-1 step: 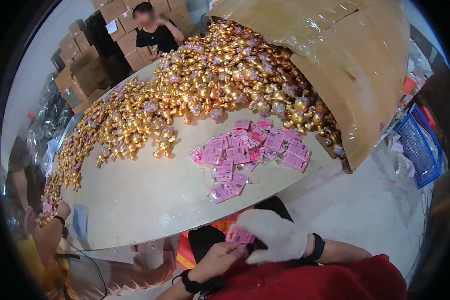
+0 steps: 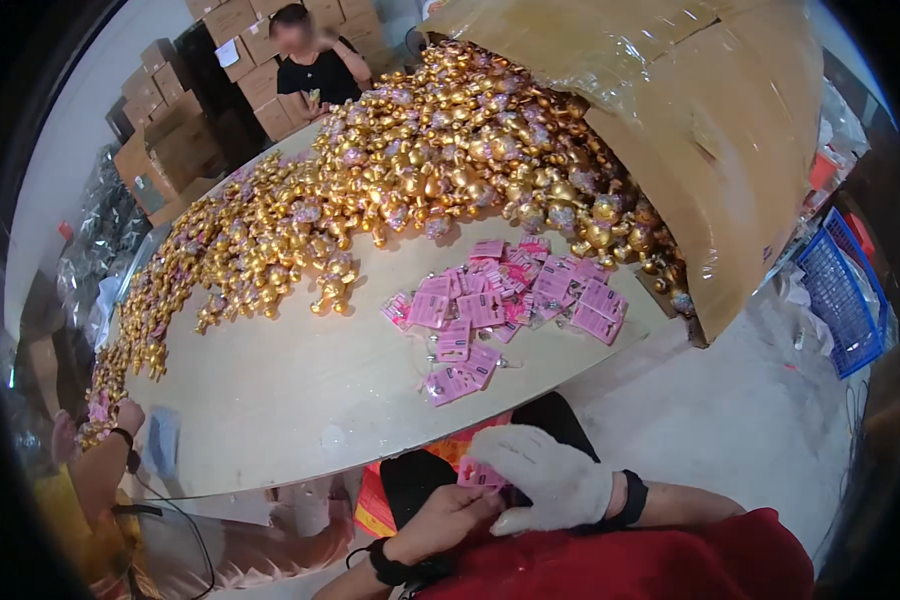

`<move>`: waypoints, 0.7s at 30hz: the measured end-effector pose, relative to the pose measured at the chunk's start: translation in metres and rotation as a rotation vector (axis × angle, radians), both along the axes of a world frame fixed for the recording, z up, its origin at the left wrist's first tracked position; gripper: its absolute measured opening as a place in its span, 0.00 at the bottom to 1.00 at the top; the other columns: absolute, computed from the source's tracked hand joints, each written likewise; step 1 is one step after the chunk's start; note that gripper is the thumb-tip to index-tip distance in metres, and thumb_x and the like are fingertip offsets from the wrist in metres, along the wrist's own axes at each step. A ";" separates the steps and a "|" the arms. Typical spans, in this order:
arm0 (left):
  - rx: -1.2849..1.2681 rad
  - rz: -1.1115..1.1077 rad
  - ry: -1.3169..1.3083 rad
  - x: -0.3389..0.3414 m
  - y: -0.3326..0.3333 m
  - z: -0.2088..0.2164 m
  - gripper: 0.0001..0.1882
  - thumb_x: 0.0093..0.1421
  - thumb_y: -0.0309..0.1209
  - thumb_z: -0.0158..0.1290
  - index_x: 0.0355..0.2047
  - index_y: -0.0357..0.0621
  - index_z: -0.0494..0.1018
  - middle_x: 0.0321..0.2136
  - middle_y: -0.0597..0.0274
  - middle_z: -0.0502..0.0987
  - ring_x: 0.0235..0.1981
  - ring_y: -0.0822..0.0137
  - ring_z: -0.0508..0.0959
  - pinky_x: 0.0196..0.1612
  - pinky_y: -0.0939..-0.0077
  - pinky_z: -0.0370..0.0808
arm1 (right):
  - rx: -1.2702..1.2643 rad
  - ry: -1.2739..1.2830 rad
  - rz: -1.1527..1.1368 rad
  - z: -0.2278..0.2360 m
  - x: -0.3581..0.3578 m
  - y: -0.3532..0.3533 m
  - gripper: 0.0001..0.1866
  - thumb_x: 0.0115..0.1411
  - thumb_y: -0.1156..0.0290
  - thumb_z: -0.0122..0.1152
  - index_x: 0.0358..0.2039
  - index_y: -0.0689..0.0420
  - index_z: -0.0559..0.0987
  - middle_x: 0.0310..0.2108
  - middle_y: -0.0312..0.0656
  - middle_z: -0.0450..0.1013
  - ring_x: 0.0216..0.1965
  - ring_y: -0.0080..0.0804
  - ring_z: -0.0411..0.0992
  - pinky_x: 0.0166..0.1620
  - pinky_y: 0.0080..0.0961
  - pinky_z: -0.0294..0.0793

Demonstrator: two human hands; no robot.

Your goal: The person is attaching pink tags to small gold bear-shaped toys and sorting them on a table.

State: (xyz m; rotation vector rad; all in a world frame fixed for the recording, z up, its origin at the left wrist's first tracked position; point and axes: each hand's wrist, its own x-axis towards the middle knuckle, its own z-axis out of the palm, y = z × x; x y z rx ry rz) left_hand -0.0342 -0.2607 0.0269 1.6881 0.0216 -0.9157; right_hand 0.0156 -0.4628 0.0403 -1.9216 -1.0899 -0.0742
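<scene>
Below the table's near edge, over my lap, a small pink card (image 2: 480, 474) sits between my two hands. My bare left hand (image 2: 452, 518) pinches at its lower part, fingers closed. My right hand (image 2: 548, 478) wears a white glove and curls over the card's right side, hiding part of it; its fingertips and whatever hangs under the card are out of sight. Ahead on the tabletop lies a loose heap of similar pink cards (image 2: 485, 308) in clear wrapping, several with small silvery pieces attached.
A large mound of shiny gold figures (image 2: 410, 160) covers the far side of the table (image 2: 270, 400). A big cardboard sheet (image 2: 710, 150) leans at the right, near a blue crate (image 2: 842, 300). One person (image 2: 320, 75) sits across; another person's hand (image 2: 127, 418) reaches in at left.
My gloved right hand has shifted slightly over the pink card and covers more of it. The view has moved a little; the heaps stay as they were.
</scene>
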 end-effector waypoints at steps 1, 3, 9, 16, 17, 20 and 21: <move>-0.116 0.069 -0.069 -0.006 -0.004 -0.010 0.13 0.67 0.34 0.45 0.37 0.37 0.74 0.27 0.71 0.74 0.30 0.81 0.69 0.34 0.85 0.66 | -0.008 0.040 0.028 -0.001 -0.002 0.002 0.37 0.43 0.58 0.70 0.54 0.58 0.68 0.53 0.52 0.64 0.56 0.51 0.62 0.58 0.44 0.60; -0.193 0.141 -0.133 -0.011 -0.001 -0.022 0.12 0.67 0.34 0.45 0.36 0.38 0.74 0.27 0.72 0.74 0.29 0.80 0.69 0.34 0.85 0.66 | -0.121 -0.197 -0.089 0.009 -0.005 0.002 0.37 0.42 0.58 0.70 0.53 0.58 0.69 0.53 0.52 0.64 0.56 0.51 0.62 0.58 0.48 0.59; -0.180 0.153 -0.059 -0.006 0.008 -0.017 0.12 0.68 0.33 0.45 0.35 0.38 0.74 0.26 0.72 0.73 0.29 0.80 0.68 0.34 0.83 0.67 | -0.126 -0.187 -0.174 0.008 0.002 -0.015 0.35 0.41 0.59 0.71 0.50 0.57 0.70 0.54 0.50 0.64 0.57 0.52 0.61 0.59 0.50 0.57; -0.188 -0.002 -0.233 -0.005 -0.004 -0.022 0.13 0.63 0.26 0.46 0.46 0.36 0.72 0.41 0.60 0.74 0.39 0.66 0.74 0.45 0.74 0.70 | -0.152 0.101 0.273 -0.020 -0.006 0.016 0.43 0.45 0.64 0.68 0.60 0.59 0.60 0.51 0.53 0.65 0.45 0.50 0.71 0.47 0.40 0.70; -0.180 -0.018 -0.273 -0.006 -0.005 -0.021 0.14 0.62 0.25 0.47 0.47 0.35 0.71 0.45 0.58 0.75 0.41 0.63 0.75 0.48 0.72 0.71 | -0.113 0.123 0.259 -0.030 -0.011 0.017 0.40 0.49 0.69 0.64 0.62 0.59 0.58 0.47 0.54 0.66 0.38 0.50 0.73 0.38 0.36 0.73; -0.216 0.029 -0.332 -0.008 -0.003 -0.030 0.14 0.62 0.26 0.48 0.47 0.35 0.71 0.42 0.58 0.76 0.40 0.63 0.75 0.46 0.71 0.72 | -0.414 0.111 0.214 -0.017 -0.008 0.016 0.35 0.53 0.73 0.58 0.61 0.59 0.58 0.41 0.54 0.69 0.34 0.51 0.73 0.34 0.39 0.73; -0.153 0.054 -0.339 -0.008 -0.002 -0.029 0.13 0.62 0.26 0.48 0.46 0.35 0.71 0.40 0.58 0.76 0.38 0.64 0.75 0.44 0.71 0.72 | -0.388 0.124 0.191 -0.018 -0.007 0.016 0.33 0.54 0.73 0.56 0.61 0.59 0.59 0.39 0.53 0.70 0.33 0.51 0.73 0.32 0.39 0.72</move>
